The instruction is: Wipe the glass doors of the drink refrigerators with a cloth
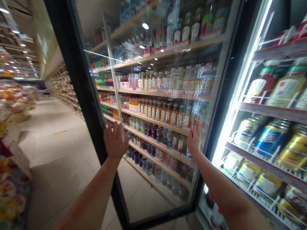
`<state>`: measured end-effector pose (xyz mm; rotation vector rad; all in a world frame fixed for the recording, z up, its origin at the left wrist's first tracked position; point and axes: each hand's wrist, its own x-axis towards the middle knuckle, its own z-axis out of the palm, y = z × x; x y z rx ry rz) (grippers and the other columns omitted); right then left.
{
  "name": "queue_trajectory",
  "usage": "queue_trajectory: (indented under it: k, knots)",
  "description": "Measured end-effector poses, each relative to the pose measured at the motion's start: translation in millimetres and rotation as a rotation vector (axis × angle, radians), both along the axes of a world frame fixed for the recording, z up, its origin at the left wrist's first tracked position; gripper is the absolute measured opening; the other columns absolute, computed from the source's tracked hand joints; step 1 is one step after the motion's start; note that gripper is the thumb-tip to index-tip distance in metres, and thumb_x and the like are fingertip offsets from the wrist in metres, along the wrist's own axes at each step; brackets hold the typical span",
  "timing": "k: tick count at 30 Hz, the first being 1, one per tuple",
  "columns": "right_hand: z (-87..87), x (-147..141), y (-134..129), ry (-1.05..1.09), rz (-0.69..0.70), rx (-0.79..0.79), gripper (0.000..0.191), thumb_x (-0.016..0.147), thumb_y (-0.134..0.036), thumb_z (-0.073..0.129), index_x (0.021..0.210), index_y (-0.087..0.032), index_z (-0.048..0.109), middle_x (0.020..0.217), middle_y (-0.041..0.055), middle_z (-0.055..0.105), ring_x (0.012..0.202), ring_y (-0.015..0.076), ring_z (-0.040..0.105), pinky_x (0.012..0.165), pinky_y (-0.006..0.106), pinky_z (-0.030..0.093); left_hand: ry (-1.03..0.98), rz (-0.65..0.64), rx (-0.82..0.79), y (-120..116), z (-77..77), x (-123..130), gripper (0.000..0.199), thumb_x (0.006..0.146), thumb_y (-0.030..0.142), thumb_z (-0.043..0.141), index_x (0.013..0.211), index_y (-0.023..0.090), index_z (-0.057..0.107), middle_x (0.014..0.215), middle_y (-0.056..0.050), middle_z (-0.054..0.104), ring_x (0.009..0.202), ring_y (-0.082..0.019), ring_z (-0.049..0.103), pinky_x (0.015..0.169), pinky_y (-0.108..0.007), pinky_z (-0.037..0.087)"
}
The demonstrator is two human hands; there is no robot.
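Observation:
A glass cooler door (pixel 153 204) with a black frame stands swung open in front of me. My left hand (pixel 115 140) is raised flat by the door's left frame edge, its fingers stretched up and spread. Farther right, my right hand (pixel 194 137) is up at the glass, with its fingers extended upward and slightly blurred. I make out nothing held in either hand. Whether each palm presses fully on the glass is hard to tell. Shelves of bottles (pixel 153 110) show in the pane, mixed with bright glare.
At right, the lit cooler holds wire-fronted shelves (pixel 266 111) with juice bottles (pixel 285 84), a blue can (pixel 272 135) and gold cans (pixel 294 150). A tiled aisle floor (pixel 59 153) runs back at left, between long wall shelves (pixel 66 84) and blurred displays of packaged goods (pixel 14 102).

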<state>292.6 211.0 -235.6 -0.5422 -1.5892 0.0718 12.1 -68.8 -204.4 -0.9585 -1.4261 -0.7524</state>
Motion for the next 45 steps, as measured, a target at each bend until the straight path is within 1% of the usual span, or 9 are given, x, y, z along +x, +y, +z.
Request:
queue_trajectory:
  k: [2,4,10,16,19,24,30,37,45]
  knots:
    - [-15.1,1.3,1.1,0.016,0.009,-0.074,0.056,0.104,-0.027,0.031,0.158,-0.015,0.036,0.164,0.0147,0.033,0.157,0.0248,0.018,0.127,0.058,0.023,0.025,0.022,0.001,0.8,1.0,-0.2,0.067,0.100,0.031,0.052,0.161,0.015,0.029,0.159,-0.017,0.038,0.154,-0.032,0.021,0.126,-0.051,0.018]
    - [-16.5,4.0,8.2,0.025,0.010,-0.101,0.057,0.103,-0.030,0.031,0.157,-0.013,0.037,0.163,0.0156,0.035,0.157,0.0260,0.019,0.127,0.058,0.022,0.049,0.029,0.002,1.7,2.3,-0.4,0.069,0.100,0.030,0.053,0.161,0.015,0.027,0.160,-0.017,0.037,0.155,-0.032,0.021,0.126,-0.051,0.019]
    - [19.9,17.3,45.4,0.228,-0.104,-0.196,0.063,0.100,-0.036,0.031,0.154,-0.004,0.041,0.163,0.0214,0.032,0.156,0.0286,0.023,0.126,0.053,0.026,0.060,0.017,0.015,4.3,4.1,-2.9,0.068,0.099,0.028,0.054,0.161,0.015,0.028,0.160,-0.017,0.038,0.155,-0.031,0.021,0.126,-0.049,0.018]
    - [-23.4,17.2,34.6,0.275,-0.144,-0.248,0.065,0.099,-0.037,0.028,0.151,0.000,0.042,0.157,0.0283,0.037,0.154,0.0346,0.026,0.124,0.062,0.025,0.065,0.019,0.021,4.6,4.5,-3.9,0.070,0.098,0.029,0.055,0.161,0.015,0.028,0.160,-0.017,0.037,0.155,-0.030,0.020,0.126,-0.049,0.019]
    - [-19.0,9.3,26.3,0.263,-0.133,-0.241,0.064,0.101,-0.036,0.028,0.154,-0.002,0.038,0.161,0.0261,0.031,0.156,0.0340,0.020,0.124,0.064,0.022,0.068,0.020,0.023,4.8,5.2,-3.6,0.070,0.098,0.028,0.054,0.161,0.015,0.028,0.160,-0.016,0.037,0.154,-0.031,0.022,0.126,-0.049,0.020]
    - [4.3,-13.6,4.9,0.037,-0.047,-0.045,0.058,0.104,-0.030,0.029,0.160,-0.015,0.032,0.164,0.0159,0.033,0.157,0.0291,0.018,0.125,0.061,0.025,0.082,0.031,0.024,4.9,4.6,-4.5,0.069,0.098,0.029,0.054,0.161,0.014,0.029,0.158,-0.017,0.040,0.154,-0.030,0.022,0.126,-0.049,0.021]
    - [-28.9,-27.1,-25.2,-0.174,-0.006,0.254,0.063,0.103,-0.017,0.033,0.164,-0.026,0.018,0.164,0.0120,0.035,0.159,0.0291,0.011,0.123,0.066,0.026,0.071,0.055,0.011,2.0,3.2,-1.2,0.066,0.100,0.031,0.052,0.160,0.012,0.031,0.158,-0.019,0.039,0.155,-0.030,0.020,0.126,-0.050,0.021]
    - [15.4,-47.2,-46.4,-0.195,0.028,0.277,0.062,0.103,-0.014,0.033,0.163,-0.026,0.023,0.164,0.0117,0.035,0.158,0.0286,0.014,0.124,0.063,0.027,0.005,0.008,-0.001,0.7,0.7,-1.7,0.062,0.101,0.034,0.050,0.157,0.011,0.038,0.156,-0.019,0.042,0.154,-0.030,0.021,0.127,-0.050,0.018]
    - [-20.8,-72.1,-81.8,-0.489,0.093,0.545,0.057,0.099,-0.008,0.041,0.154,-0.025,0.045,0.150,0.0093,0.056,0.153,0.0251,0.033,0.123,0.051,0.032,-0.029,0.027,-0.023,-4.2,0.6,4.6,0.060,0.101,0.033,0.049,0.157,0.012,0.039,0.157,-0.018,0.041,0.155,-0.030,0.020,0.127,-0.050,0.017]
